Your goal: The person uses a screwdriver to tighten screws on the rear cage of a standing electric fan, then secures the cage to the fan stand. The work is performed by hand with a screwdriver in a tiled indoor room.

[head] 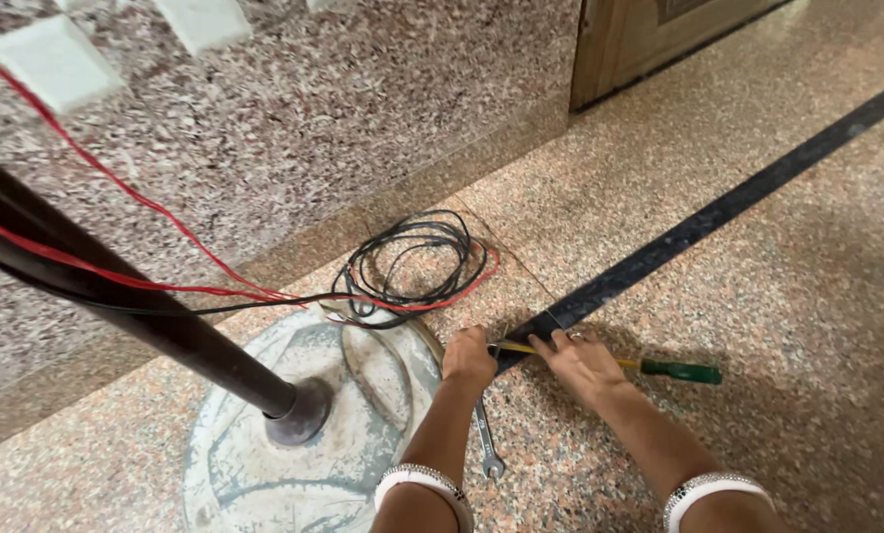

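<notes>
Both hands are down on the floor (777, 296): the left hand (469, 360) curls shut by the round stand base (264, 464), the right hand (585, 363) lies flat over the green-handled screwdriver (674, 371), and at six o'clock the spanner (485, 439) lies untouched.

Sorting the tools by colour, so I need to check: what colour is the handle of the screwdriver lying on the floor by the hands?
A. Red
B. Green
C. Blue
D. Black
B: the screwdriver has a green handle sticking out past the right hand, with its yellowish shaft running under the fingers toward the left hand on the speckled floor.
</notes>
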